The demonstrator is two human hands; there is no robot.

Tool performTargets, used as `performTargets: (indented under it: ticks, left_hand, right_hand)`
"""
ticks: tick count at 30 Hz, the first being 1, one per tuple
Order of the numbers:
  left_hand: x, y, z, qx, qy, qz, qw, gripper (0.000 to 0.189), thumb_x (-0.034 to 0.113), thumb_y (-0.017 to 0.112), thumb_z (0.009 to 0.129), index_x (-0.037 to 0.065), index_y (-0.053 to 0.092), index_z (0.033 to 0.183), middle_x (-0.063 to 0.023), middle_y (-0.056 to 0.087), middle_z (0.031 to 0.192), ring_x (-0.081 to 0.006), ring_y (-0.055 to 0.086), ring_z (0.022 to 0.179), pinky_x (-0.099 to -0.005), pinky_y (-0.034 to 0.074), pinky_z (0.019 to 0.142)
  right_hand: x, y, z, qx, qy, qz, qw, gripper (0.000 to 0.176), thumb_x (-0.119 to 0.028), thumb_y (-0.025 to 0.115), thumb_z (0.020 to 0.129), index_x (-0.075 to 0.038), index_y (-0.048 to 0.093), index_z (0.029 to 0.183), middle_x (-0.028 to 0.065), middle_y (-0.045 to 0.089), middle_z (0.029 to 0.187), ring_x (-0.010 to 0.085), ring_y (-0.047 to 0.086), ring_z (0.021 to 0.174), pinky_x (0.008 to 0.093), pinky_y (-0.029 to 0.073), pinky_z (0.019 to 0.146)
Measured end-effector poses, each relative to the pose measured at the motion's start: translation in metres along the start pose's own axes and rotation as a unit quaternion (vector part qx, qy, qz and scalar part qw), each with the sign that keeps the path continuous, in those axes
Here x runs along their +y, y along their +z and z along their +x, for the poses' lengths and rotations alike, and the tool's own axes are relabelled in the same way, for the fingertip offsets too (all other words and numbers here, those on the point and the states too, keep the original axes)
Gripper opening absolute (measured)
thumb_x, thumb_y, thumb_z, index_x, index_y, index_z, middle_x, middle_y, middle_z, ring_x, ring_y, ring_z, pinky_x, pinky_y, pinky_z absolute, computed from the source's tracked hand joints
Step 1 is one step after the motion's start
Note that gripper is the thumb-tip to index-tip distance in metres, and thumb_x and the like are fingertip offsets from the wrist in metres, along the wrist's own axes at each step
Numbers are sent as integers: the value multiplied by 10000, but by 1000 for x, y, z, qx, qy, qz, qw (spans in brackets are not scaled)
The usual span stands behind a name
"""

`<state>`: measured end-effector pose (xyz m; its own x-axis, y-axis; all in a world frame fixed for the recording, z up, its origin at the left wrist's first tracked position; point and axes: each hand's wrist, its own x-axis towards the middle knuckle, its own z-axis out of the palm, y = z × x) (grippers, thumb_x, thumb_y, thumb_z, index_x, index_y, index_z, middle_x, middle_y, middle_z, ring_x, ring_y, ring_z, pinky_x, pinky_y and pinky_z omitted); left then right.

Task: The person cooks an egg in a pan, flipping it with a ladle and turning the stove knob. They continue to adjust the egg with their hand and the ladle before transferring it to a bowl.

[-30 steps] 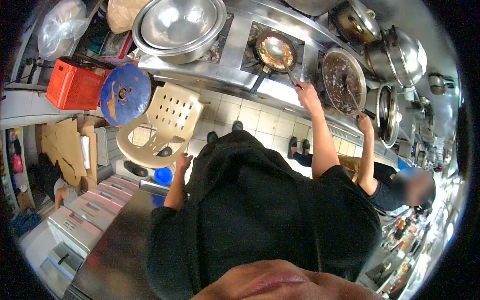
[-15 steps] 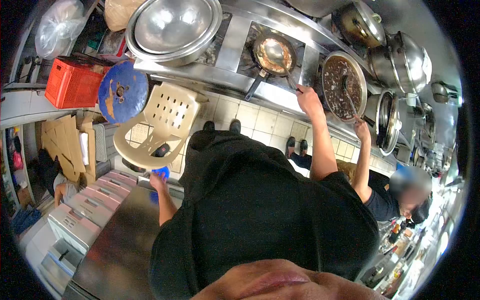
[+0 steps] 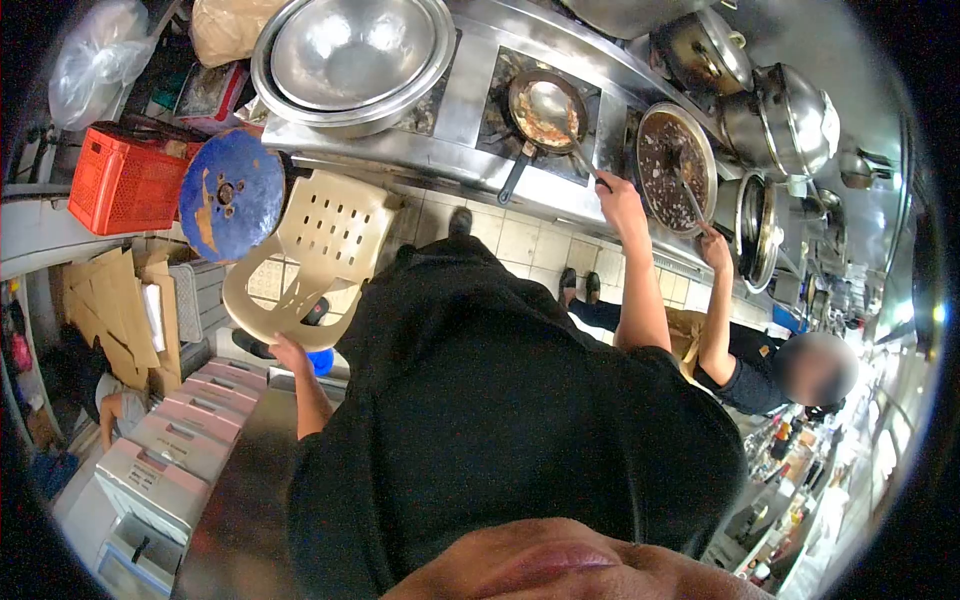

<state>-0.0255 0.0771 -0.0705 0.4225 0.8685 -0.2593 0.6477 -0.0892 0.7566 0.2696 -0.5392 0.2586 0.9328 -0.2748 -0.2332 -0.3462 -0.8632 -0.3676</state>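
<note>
My right hand (image 3: pixel 622 205) is closed around the handle of a metal ladle (image 3: pixel 548 104). The ladle's round bowl rests in a frying pan (image 3: pixel 520 132) on the stove, over orange-and-white food. My left hand (image 3: pixel 290 356) is down at my side, with its fingers around the near edge of a beige plastic chair (image 3: pixel 335 222). Part of that grip is hidden by the hand itself. Close by the left wrist is a blue object (image 3: pixel 321 362), mostly covered.
At the right, a co-worker's hand (image 3: pixel 714 250) holds a utensil in a big pot of dark food (image 3: pixel 655 205). Nested steel bowls (image 3: pixel 440 70) sit on the stove's left. A blue round stool top (image 3: pixel 250 190), a red crate (image 3: pixel 120 190) and stacked drawers (image 3: pixel 165 470) stand leftward.
My left hand has moved left onto the chair's edge, away from the blue object. My right hand stays on the ladle. The view has shifted slightly, and my feet have moved.
</note>
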Motion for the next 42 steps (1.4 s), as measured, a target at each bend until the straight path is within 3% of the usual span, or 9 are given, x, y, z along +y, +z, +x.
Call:
performTargets:
  ticks: [3,7,11,17,22,25,31,34,42]
  left_hand:
    - [-19,6,6,14,-12,9,1000,657,476,419,981,-163,430,1130,-392,509,1101,-479,551,999,-523,450,833]
    - [16,12,-10,60,-52,34,996,559,414,432,987,-136,434,1086,-389,520,1083,-487,563,997,-540,449,828]
    - [36,17,-15,111,-87,26,990,467,363,455,981,-100,439,1040,-368,546,1042,-493,578,942,-556,447,816]
    - [38,16,-23,114,-25,60,991,484,377,479,965,-98,450,1054,-380,566,1013,-524,580,932,-577,452,803]
    - [39,17,-23,125,-40,64,989,488,384,476,962,-97,449,1040,-380,577,984,-544,571,923,-581,454,791]
    - [55,17,-28,136,-50,77,986,478,368,473,962,-100,436,1050,-388,575,990,-549,570,921,-582,453,791]
    - [70,16,-33,137,-60,69,986,472,350,464,960,-102,402,1078,-411,568,989,-562,573,920,-588,458,791]
    - [68,16,-34,131,-68,92,985,499,365,454,959,-104,377,1110,-417,568,986,-566,575,920,-590,463,794]
    - [67,17,-33,133,-80,108,982,565,396,439,960,-117,338,1175,-420,567,982,-557,584,907,-592,470,777]
  right_hand:
    - [9,9,-1,14,10,20,1000,367,-226,603,875,-121,637,1226,233,629,1157,365,588,1131,379,467,949]
    - [9,18,-4,-11,10,8,1000,371,-218,608,867,-130,641,1226,231,627,1157,367,587,1132,382,463,952]
    - [21,25,-4,-1,-12,-36,999,344,-228,549,877,-150,647,1197,234,641,1076,395,616,1024,448,499,873]
    - [21,22,2,-6,-37,-70,997,316,-235,536,884,-198,649,1176,240,644,1034,403,618,1007,466,500,859]
    - [9,18,-1,-26,-19,-100,994,333,-239,541,881,-216,632,1200,237,640,1043,408,625,978,479,507,831]
    - [-2,10,-3,-53,17,-76,996,375,-211,587,866,-153,635,1233,243,622,1125,384,590,1097,406,481,938]
    - [7,18,-1,-27,-3,-88,996,380,-213,593,863,-164,636,1238,236,619,1142,384,586,1107,405,479,941]
    - [17,22,0,-28,-20,-94,995,378,-253,561,879,-228,617,1252,210,628,1146,383,597,1075,451,488,910]
    - [18,25,4,-35,5,-93,995,416,-265,577,860,-249,608,1274,201,637,1144,359,611,1079,424,494,912]
